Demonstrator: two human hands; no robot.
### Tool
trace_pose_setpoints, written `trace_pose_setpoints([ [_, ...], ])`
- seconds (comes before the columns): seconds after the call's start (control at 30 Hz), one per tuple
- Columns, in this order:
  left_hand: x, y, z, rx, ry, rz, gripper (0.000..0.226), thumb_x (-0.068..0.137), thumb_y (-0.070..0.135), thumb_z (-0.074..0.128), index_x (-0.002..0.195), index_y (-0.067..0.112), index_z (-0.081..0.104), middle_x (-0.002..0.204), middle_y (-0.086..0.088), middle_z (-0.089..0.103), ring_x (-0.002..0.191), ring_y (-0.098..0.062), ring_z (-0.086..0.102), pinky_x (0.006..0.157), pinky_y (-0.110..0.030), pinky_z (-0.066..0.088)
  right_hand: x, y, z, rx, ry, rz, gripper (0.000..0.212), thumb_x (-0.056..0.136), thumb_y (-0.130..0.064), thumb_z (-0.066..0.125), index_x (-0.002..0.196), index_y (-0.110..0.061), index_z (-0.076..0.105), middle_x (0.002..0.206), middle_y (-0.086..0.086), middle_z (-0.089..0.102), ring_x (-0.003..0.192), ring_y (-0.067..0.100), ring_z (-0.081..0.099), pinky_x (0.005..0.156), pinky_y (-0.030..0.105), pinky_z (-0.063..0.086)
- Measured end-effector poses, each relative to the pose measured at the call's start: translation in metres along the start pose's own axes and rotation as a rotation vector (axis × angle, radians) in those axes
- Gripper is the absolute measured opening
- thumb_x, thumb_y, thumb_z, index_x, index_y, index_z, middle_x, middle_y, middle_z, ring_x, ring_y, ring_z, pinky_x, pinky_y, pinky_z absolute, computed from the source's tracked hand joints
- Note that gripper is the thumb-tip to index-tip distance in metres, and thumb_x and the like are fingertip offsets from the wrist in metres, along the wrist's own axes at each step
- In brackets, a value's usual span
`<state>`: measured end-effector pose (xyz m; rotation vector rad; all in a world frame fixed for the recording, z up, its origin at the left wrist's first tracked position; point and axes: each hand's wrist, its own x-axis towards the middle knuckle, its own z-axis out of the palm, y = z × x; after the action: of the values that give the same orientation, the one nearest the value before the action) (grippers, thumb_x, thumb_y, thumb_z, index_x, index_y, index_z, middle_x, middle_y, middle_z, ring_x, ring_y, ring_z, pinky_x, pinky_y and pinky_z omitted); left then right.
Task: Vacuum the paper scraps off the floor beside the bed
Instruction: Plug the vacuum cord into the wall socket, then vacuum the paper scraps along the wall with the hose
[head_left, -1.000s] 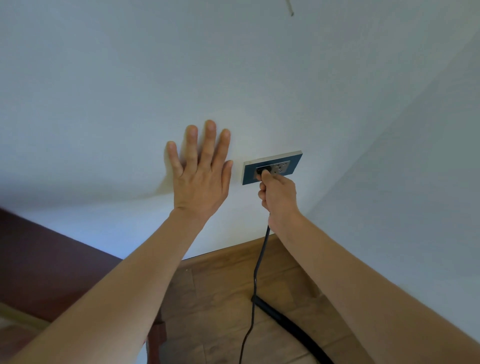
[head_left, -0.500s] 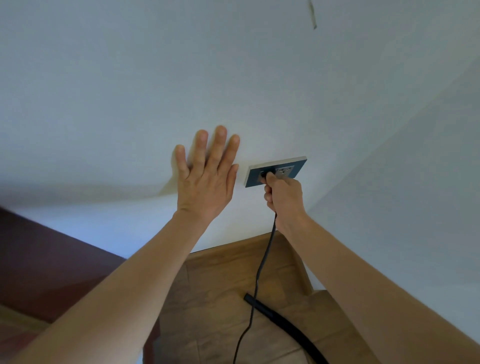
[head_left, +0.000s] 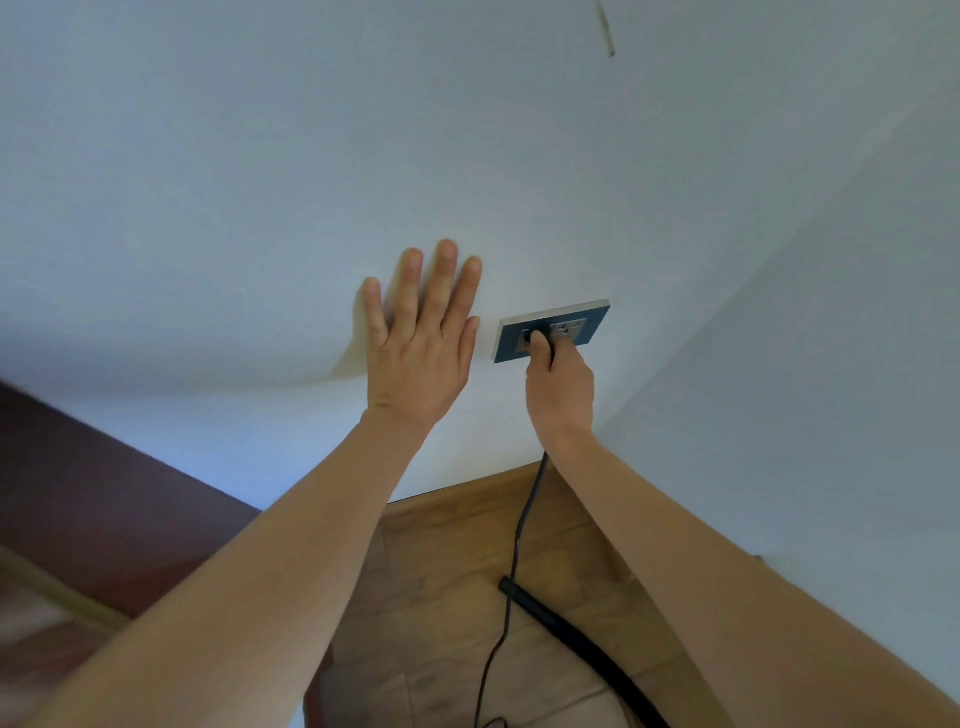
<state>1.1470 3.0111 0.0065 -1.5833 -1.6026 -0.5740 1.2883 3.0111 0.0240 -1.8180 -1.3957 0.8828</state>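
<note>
Fingers (head_left: 540, 347) of right hand (head_left: 560, 387) around plug (head_left: 540, 332) at socket (head_left: 551, 331).

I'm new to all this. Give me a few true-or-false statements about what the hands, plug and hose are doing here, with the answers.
1. The left hand lies flat and open on the wall. True.
2. The right hand holds the plug at the socket. True.
3. The cord runs up toward the ceiling. False: it hangs down to the wooden floor.
4. The left hand grips the black hose. False: the hose lies on the floor, untouched.
5. Paper scraps are scattered on the floor in view. False: none can be seen here.
</note>
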Motion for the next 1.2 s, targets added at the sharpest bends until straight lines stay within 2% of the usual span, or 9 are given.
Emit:
trace_pose_setpoints([
  [0.2, 0.0, -0.002, 0.002, 0.016, 0.004, 0.014, 0.069, 0.1, 0.047, 0.03, 0.152, 0.017, -0.005, 0.155, -0.011, -0.028, 0.142, -0.032, -0.027, 0.113, -0.051, -0.014, 0.004, -0.004, 0.004, -0.065, 0.058, 0.041, 0.034, 0.104, -0.027, 0.034, 0.121, -0.007, 0.056, 0.115, 0.012, 0.063, 0.102, 0.028, 0.059, 0.074, 0.029, 0.042],
  [0.4, 0.001, 0.001, -0.012, -0.01, -0.088, -0.011, 0.062, 0.103, 0.038, 0.029, 0.153, 0.017, -0.002, 0.154, -0.009, -0.029, 0.142, -0.031, -0.027, 0.114, -0.051, -0.009, 0.007, 0.004, -0.008, -0.067, -0.048, 0.011, 0.035, 0.102, -0.038, 0.036, 0.112, -0.014, 0.059, 0.103, 0.008, 0.067, 0.092, 0.025, 0.063, 0.084, 0.043, 0.054],
  [0.47, 0.002, 0.002, -0.024, -0.061, -0.165, -0.009, 0.06, 0.103, 0.035, 0.028, 0.153, 0.016, 0.002, 0.158, -0.01, -0.019, 0.144, -0.033, -0.02, 0.115, -0.053, -0.006, 0.002, 0.006, -0.017, -0.126, -0.091, -0.01, 0.04, 0.101, -0.044, 0.035, 0.117, -0.016, 0.058, 0.108, 0.005, 0.066, 0.095, 0.021, 0.063, 0.086, 0.04, 0.052],
  [0.53, 0.002, 0.003, -0.042, -0.116, -0.251, 0.011, 0.061, 0.102, 0.033, 0.031, 0.153, 0.012, 0.005, 0.16, -0.013, -0.001, 0.146, -0.036, -0.005, 0.115, -0.056, -0.001, -0.011, 0.011, -0.027, -0.18, -0.13, -0.001, 0.048, 0.101, -0.047, 0.033, 0.133, -0.016, 0.05, 0.122, 0.003, 0.061, 0.106, 0.018, 0.058, 0.09, 0.032, 0.046],
  [0.6, -0.002, 0.002, -0.063, -0.206, -0.345, 0.032, 0.063, 0.1, 0.03, 0.035, 0.153, 0.009, 0.008, 0.16, -0.016, 0.005, 0.146, -0.036, 0.002, 0.115, -0.059, 0.003, -0.033, 0.021, -0.04, -0.231, -0.148, -0.004, 0.053, 0.102, -0.045, 0.031, 0.144, -0.015, 0.039, 0.136, 0.004, 0.052, 0.121, 0.019, 0.05, 0.1, 0.032, 0.038],
  [0.7, -0.025, 0.003, -0.098, -0.294, -0.485, 0.051, 0.058, 0.1, 0.029, 0.037, 0.151, 0.009, 0.02, 0.159, -0.016, 0.012, 0.147, -0.034, 0.007, 0.116, -0.059, 0.006, -0.08, 0.046, -0.065, -0.333, -0.158, -0.076, 0.05, 0.103, -0.039, 0.032, 0.146, -0.013, 0.037, 0.144, 0.006, 0.045, 0.131, 0.021, 0.041, 0.106, 0.032, 0.034],
  [0.8, -0.065, 0.014, -0.142, -0.354, -0.651, 0.048, 0.052, 0.099, 0.03, 0.034, 0.147, 0.009, 0.032, 0.156, -0.015, 0.025, 0.145, -0.033, 0.016, 0.116, -0.057, 0.009, -0.131, 0.077, -0.094, -0.472, -0.152, -0.153, 0.046, 0.103, -0.033, 0.035, 0.142, -0.01, 0.043, 0.141, 0.007, 0.048, 0.131, 0.023, 0.041, 0.103, 0.032, 0.037],
  [0.93, -0.126, 0.044, -0.205, -0.399, -0.843, 0.041, 0.047, 0.099, 0.029, 0.031, 0.138, 0.008, 0.046, 0.147, -0.015, 0.041, 0.139, -0.034, 0.032, 0.113, -0.058, 0.021, -0.202, 0.128, -0.13, -0.531, -0.152, -0.205, 0.038, 0.101, -0.028, 0.044, 0.129, -0.006, 0.056, 0.126, 0.009, 0.06, 0.122, 0.025, 0.051, 0.097, 0.038, 0.046],
  [1.2, -0.254, 0.137, -0.32, -0.467, -1.106, -0.015, 0.044, 0.095, 0.027, 0.037, 0.127, 0.004, 0.056, 0.133, -0.016, 0.054, 0.124, -0.035, 0.049, 0.102, -0.057, 0.038, -0.325, 0.247, -0.204, -0.548, -0.222, -0.16, 0.023, 0.094, -0.018, 0.057, 0.111, -0.004, 0.064, 0.109, 0.009, 0.065, 0.106, 0.028, 0.06, 0.086, 0.04, 0.053],
])
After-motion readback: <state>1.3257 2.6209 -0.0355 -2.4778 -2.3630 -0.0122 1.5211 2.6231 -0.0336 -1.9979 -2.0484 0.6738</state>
